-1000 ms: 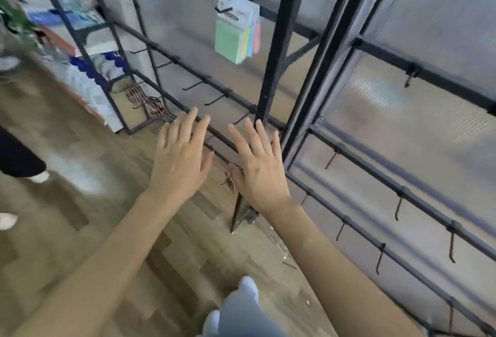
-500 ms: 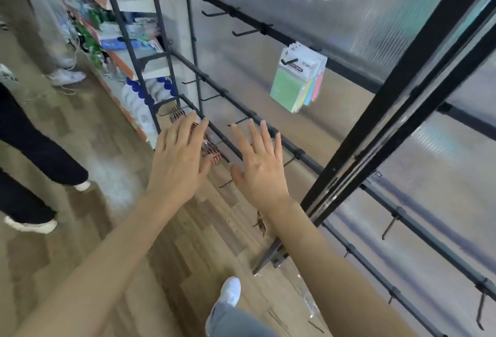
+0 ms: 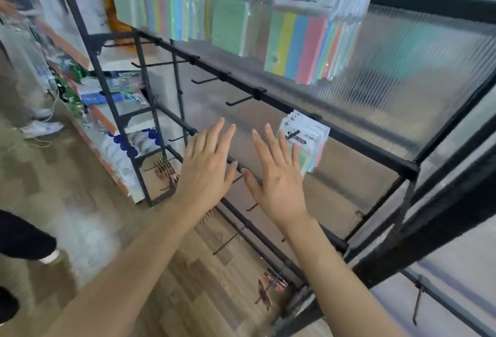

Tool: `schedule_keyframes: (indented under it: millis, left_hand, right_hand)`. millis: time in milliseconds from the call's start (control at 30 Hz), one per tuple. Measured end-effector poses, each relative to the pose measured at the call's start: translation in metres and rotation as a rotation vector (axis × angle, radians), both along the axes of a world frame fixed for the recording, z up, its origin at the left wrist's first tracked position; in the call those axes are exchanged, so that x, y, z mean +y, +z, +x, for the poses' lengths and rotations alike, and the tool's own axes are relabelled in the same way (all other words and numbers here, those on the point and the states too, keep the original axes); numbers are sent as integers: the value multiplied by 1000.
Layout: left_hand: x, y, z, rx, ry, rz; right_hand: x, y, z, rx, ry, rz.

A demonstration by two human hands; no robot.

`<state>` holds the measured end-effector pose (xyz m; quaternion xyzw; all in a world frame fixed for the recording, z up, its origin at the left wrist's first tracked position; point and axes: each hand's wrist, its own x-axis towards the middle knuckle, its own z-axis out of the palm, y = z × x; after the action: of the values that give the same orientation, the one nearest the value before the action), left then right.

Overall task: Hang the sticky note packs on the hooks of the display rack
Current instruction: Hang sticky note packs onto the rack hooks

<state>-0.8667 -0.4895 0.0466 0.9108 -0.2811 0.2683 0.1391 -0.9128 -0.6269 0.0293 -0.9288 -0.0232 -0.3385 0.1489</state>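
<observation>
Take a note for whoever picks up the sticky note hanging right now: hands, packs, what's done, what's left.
Left hand and right hand: both open, fingers spread, holding nothing, in front of the display rack.
Done: top-row packs hang; a smaller bunch hangs on one middle-rail hook.
Left: empty hooks beside it; no loose pack in view.

Wood-plank floor (image 3: 69, 191). Adjacent shelf unit (image 3: 105, 120) stocked with packaged goods (image 3: 112, 89). Bystander's white shoe (image 3: 41, 128) at left; dark trouser leg (image 3: 24, 237) nearer.
</observation>
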Motion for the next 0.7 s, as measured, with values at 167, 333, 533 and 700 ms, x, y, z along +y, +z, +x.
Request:
schedule_keyframes:
  millis: [167, 333, 533, 700]
  left_hand:
    - [1, 3, 29, 25, -59, -33]
    - [-2, 11, 64, -9, -165, -74]
    - [-3, 37, 109, -101, -350, -157]
    - [-1, 68, 152, -135, -408, -268]
  right_hand:
    - [7, 6, 17, -29, -42, -52]
    - [11, 19, 25, -89, -188, -30]
    - [20, 46, 39, -242, -425, -36]
    - [21, 63, 50, -288, -609, -83]
